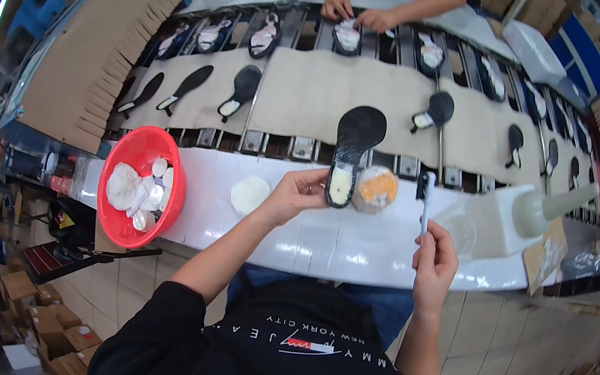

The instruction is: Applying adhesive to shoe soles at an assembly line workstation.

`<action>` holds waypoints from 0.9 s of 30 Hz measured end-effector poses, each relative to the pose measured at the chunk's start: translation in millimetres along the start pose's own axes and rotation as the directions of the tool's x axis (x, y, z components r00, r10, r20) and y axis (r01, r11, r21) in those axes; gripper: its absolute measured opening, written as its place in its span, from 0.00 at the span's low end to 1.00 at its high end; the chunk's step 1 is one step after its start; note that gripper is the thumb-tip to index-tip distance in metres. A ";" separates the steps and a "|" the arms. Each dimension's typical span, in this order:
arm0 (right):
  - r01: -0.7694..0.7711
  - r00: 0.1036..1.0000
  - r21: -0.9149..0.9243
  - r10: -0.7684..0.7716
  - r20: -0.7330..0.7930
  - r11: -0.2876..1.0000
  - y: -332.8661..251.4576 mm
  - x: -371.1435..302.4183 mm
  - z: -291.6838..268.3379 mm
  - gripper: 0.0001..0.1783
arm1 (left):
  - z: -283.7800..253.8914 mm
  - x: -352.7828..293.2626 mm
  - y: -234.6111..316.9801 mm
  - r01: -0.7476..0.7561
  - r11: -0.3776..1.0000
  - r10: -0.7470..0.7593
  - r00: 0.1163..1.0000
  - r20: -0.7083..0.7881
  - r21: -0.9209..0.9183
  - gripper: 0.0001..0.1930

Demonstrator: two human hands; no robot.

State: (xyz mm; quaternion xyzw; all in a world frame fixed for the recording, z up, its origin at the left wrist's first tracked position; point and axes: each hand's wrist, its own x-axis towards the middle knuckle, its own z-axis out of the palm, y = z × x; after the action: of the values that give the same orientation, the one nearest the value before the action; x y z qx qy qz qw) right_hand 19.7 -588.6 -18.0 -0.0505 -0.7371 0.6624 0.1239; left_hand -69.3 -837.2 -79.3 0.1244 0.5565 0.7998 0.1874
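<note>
My left hand (294, 199) grips a black shoe sole (361, 131) by its narrow heel end, where a pale patch shows. The sole stands upright, wide toe part pointing away from me. In my right hand (435, 262) is a small brush (427, 202) like a toothbrush, with a pale handle and dark bristles at the top; it is apart from the sole. Beside the sole's heel stands a round tub (377, 189) with orange and whitish stuff on top. A white round pad (250, 194) lies on the white table to the left of my left hand.
A red basin (176, 205) holding white pieces stands at left; a large white bottle (499, 219) is at right. Beyond the table, a beige conveyor belt (313, 97) carries several black soles, with shoe uppers behind. Opposite, a co-worker's hands (359, 13) work on an upper (347, 38).
</note>
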 end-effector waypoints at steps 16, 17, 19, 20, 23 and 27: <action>-0.063 0.998 0.056 0.063 -0.008 0.996 16.6 -3.9 9.5 0.11 | -105.7 115.5 -2.1 0.258 0.939 -0.152 0.906 -0.395 0.229 0.29; -0.055 0.998 0.045 0.055 0.014 0.997 21.0 -2.3 10.1 0.11 | -109.7 98.5 -2.0 0.162 0.950 -0.033 0.902 -0.430 0.266 0.28; -0.071 0.997 0.037 0.069 0.046 0.997 25.1 1.2 12.9 0.11 | -113.9 47.3 6.8 0.081 0.878 0.123 0.914 -0.387 0.472 0.27; -0.115 0.989 0.057 0.110 0.095 0.992 23.5 1.4 14.2 0.11 | -118.2 17.6 6.4 0.139 0.819 0.136 0.895 -0.424 0.556 0.27; -0.211 0.960 0.148 0.177 0.218 0.966 9.6 3.7 24.0 0.10 | -96.9 -58.7 19.6 0.209 0.662 0.299 0.806 -0.510 0.719 0.23; -0.221 0.936 0.130 0.173 0.306 0.966 3.3 2.5 52.1 0.09 | -78.2 -108.2 7.7 0.390 0.465 0.349 0.744 -0.569 0.795 0.25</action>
State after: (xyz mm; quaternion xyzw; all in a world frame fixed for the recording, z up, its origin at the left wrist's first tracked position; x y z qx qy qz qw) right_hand 4.0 -637.9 -25.7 -0.0159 -0.6820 0.7295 -0.0497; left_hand -5.1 -953.0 -98.4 -0.0994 0.9150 0.3762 -0.1070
